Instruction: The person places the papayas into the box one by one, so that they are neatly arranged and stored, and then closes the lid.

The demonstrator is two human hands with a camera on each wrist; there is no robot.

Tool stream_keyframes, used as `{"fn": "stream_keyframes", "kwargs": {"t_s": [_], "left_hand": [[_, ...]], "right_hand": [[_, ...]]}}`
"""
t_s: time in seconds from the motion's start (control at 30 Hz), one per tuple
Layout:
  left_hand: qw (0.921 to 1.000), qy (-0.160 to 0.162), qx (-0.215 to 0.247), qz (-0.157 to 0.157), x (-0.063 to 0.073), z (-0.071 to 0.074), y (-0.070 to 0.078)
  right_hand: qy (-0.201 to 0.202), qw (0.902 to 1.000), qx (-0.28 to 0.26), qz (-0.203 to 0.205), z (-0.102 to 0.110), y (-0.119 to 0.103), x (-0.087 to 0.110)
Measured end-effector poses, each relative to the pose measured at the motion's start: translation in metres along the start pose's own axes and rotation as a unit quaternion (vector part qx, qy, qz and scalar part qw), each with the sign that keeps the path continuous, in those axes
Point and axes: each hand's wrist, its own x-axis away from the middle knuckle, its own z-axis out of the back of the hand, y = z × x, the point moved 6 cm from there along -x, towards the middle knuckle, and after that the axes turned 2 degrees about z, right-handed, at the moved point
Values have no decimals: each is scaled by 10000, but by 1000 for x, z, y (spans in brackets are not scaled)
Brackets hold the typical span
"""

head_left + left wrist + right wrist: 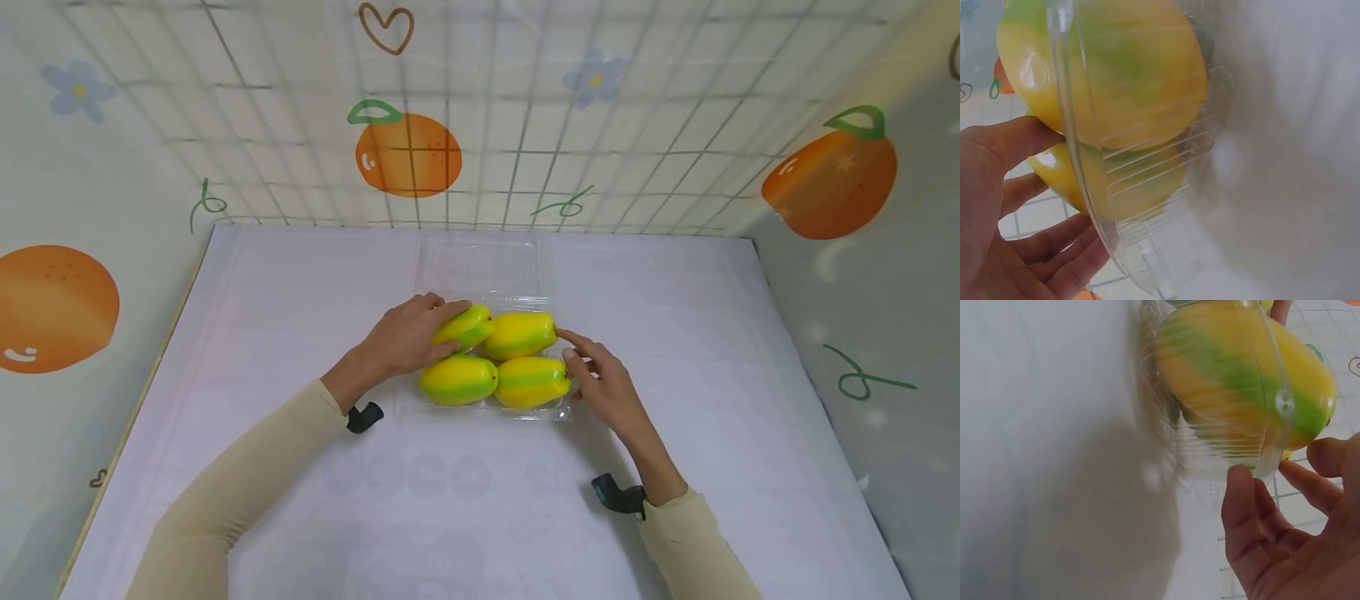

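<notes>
Several glossy yellow-green papayas sit in two rows in a clear plastic clamshell box (pixel 558 412), its lid (pixel 480 267) folded back flat behind. My left hand (pixel 408 333) grips the back-left papaya (pixel 474 325), thumb on its near side and fingers over the far side; that papaya leans a little against the back-right papaya (pixel 519 335). In front lie the front-left papaya (pixel 459 380) and the front-right papaya (pixel 532 383). My right hand (pixel 603 379) is at the box's right end, index fingertip at the back-right papaya's end. In the right wrist view its loosely bent fingers (pixel 1238 506) meet the box's rim.
A white-covered table (pixel 465 500) lies under the box. Behind it rises a grid wall under a printed curtain (pixel 645 100), with more printed cloth at both sides. Black wrist cameras (pixel 618 493) jut out from both wrists.
</notes>
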Motion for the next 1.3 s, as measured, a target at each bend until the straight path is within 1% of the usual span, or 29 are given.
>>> {"fn": "stream_keyframes", "kwargs": {"t_s": [0.17, 0.3, 0.37, 0.4, 0.47, 0.5, 0.57, 0.6, 0.67, 0.7, 0.77, 0.87, 0.93, 0.97, 1.0, 1.07, 1.17, 1.3], "left_hand": [[10000, 16, 12, -3, 0, 1, 1], [9999, 11, 95, 58, 1, 2, -2], [9993, 26, 347, 154, 1, 5, -8], [9982, 80, 543, 223, 2, 7, -12], [9927, 309, 1108, 371, 0, 12, -23], [9872, 471, 1450, 473, -1, 14, -30], [9705, 821, 2138, 750, -6, 17, -49], [9600, 985, 2459, 905, -8, 17, -60], [9358, 1138, 3093, 1249, -15, 13, -80], [9230, 1142, 3385, 1430, -18, 11, -88], [8957, 1048, 3948, 1757, -23, 4, -102], [8494, 829, 4771, 2099, -27, -7, -112], [8259, 713, 5126, 2238, -27, -13, -114], [8182, 665, 5237, 2276, -26, -16, -114], [8139, 630, 5302, 2293, -26, -18, -114], [8087, 591, 5386, 2289, -23, -21, -114], [8100, 578, 5387, 2244, -17, -23, -112], [8085, 519, 5454, 2147, -5, -29, -108]], "right_hand": [[18, 10000, -42, 52, 1, 0, 0], [42, 9999, -94, 72, 3, -2, 0], [47, 9999, -141, 39, 5, -1, -1], [51, 9999, -162, 3, 6, -1, -1], [83, 9995, -277, -84, 9, 1, -4], [105, 9992, -351, -129, 11, 3, -6], [148, 9982, -529, -223, 13, 6, -9], [158, 9976, -609, -275, 14, 8, -10], [137, 9966, -720, -380, 13, 12, -12], [100, 9961, -758, -436, 11, 14, -13], [8, 9953, -793, -558, 7, 18, -13], [-109, 9936, -865, -715, -1, 22, -11], [-155, 9928, -896, -784, -5, 24, -10], [-167, 9926, -904, -800, -6, 24, -10], [-174, 9925, -903, -810, -8, 24, -10], [-185, 9926, -889, -803, -9, 23, -9], [-195, 9929, -855, -804, -9, 22, -11], [-207, 9929, -837, -817, -6, 22, -15]]}}
